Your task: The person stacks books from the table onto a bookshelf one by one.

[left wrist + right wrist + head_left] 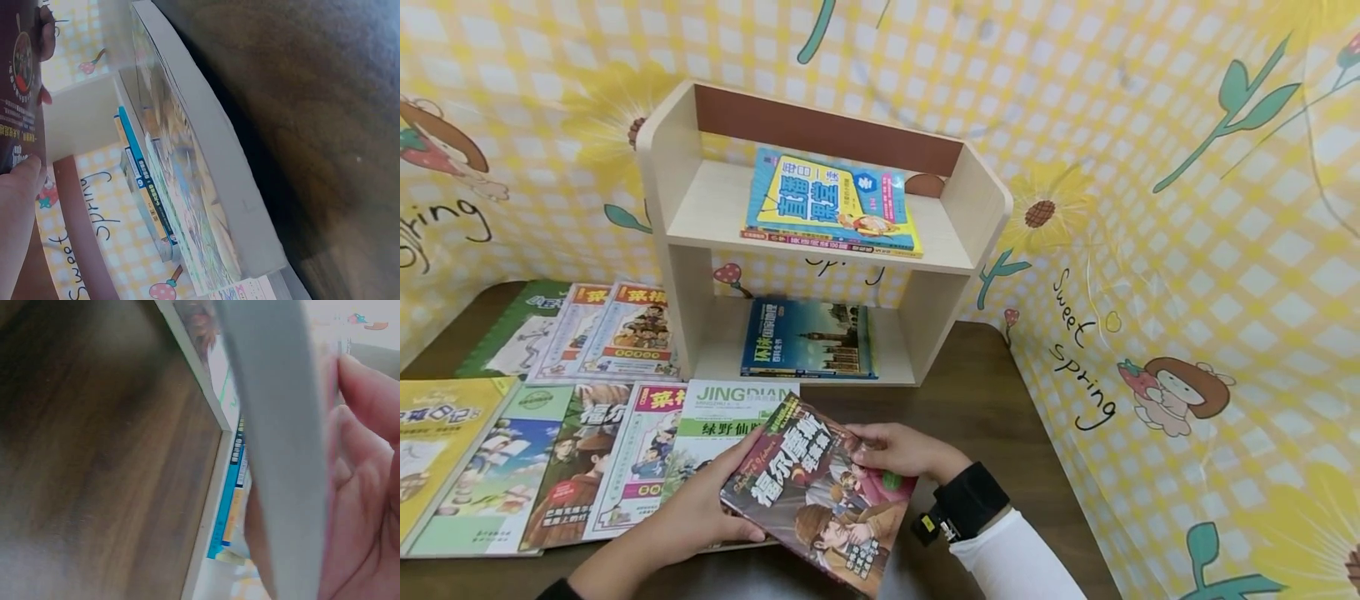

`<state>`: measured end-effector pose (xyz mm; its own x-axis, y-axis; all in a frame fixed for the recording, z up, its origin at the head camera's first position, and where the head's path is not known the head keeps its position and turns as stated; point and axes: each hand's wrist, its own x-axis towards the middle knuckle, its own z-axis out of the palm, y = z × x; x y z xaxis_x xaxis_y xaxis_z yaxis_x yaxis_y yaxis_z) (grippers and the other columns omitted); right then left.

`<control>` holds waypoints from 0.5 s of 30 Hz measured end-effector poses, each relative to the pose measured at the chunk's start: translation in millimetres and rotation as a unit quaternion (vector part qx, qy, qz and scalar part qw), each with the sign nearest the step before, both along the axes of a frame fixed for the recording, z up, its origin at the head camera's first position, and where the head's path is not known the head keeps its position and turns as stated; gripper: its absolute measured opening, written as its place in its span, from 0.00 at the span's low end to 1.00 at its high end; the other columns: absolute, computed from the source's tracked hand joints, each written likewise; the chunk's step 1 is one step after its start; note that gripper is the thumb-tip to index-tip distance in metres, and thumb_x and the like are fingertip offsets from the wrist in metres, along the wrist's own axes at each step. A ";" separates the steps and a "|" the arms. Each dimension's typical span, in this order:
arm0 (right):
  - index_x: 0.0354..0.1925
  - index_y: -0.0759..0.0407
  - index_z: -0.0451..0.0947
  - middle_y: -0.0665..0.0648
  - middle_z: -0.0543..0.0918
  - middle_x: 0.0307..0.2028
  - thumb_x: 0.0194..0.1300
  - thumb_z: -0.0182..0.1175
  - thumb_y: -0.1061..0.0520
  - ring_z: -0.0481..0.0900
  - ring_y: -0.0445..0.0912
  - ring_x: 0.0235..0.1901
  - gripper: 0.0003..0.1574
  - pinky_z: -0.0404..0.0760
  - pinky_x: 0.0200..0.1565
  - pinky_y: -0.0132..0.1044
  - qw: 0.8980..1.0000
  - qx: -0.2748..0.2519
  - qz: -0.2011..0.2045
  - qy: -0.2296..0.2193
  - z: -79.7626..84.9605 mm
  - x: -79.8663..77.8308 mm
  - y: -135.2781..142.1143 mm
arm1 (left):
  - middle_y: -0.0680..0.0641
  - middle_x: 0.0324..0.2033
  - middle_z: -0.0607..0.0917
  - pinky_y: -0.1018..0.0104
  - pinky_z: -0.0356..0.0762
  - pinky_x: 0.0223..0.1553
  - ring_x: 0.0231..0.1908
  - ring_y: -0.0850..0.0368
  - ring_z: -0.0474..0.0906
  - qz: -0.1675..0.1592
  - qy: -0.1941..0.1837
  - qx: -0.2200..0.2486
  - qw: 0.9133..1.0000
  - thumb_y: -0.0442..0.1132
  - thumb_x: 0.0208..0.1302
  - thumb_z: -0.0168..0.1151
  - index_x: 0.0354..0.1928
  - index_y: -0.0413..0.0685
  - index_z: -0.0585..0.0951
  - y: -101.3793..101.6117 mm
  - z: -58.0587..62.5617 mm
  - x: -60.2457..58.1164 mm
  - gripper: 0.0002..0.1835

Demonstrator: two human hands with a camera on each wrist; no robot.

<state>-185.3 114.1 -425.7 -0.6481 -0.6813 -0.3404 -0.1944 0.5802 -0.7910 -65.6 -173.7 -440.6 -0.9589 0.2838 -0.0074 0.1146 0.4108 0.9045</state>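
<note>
A comic-style book (827, 500) with a dark cover, white Chinese lettering and a figure in a brown cap is held tilted above the table's front. My left hand (696, 504) grips its left edge, the thumb near the lower corner. My right hand (898, 450) holds the upper right edge, its fingers bent over the cover. The left wrist view catches part of the book's dark cover (22, 94) with fingers at its edge. In the right wrist view the thick page edge (275, 450) stands between fingers and thumb.
A two-tier wooden shelf (958, 208) stands behind, with blue and yellow books (827, 200) on top and a dark blue book stack (808, 337) below. Several books lie overlapping at left, among them a yellow one (445, 450) and a green-titled one (715, 417). Patterned cloth (1075, 275) surrounds the table.
</note>
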 end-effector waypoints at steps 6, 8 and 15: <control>0.68 0.49 0.67 0.57 0.76 0.60 0.71 0.54 0.43 0.72 0.49 0.59 0.32 0.70 0.61 0.44 1.000 -0.002 -0.010 0.015 12.8 -8.3 8.1 | 0.28 0.70 0.57 0.33 0.57 0.61 0.66 0.27 0.56 0.034 0.013 0.010 0.999 0.49 0.37 0.81 0.76 0.46 0.48 2.9 3.7 3.3 0.67; 0.68 0.56 0.67 0.60 0.77 0.58 0.72 0.53 0.44 0.76 0.49 0.55 0.33 0.74 0.56 0.41 0.999 -0.035 -0.032 -0.013 18.0 -10.4 12.7 | 0.28 0.70 0.57 0.32 0.58 0.61 0.66 0.27 0.56 0.054 0.012 0.001 0.998 0.49 0.37 0.81 0.77 0.49 0.48 2.8 7.5 5.0 0.67; 0.73 0.65 0.52 0.68 0.73 0.60 0.73 0.48 0.51 0.80 0.43 0.45 0.37 0.80 0.46 0.34 0.948 -0.227 -0.176 -0.136 29.2 -5.7 11.7 | 0.30 0.72 0.50 0.30 0.57 0.61 0.68 0.26 0.49 0.107 -0.015 0.002 0.994 0.49 0.40 0.80 0.77 0.61 0.41 0.8 24.1 6.0 0.68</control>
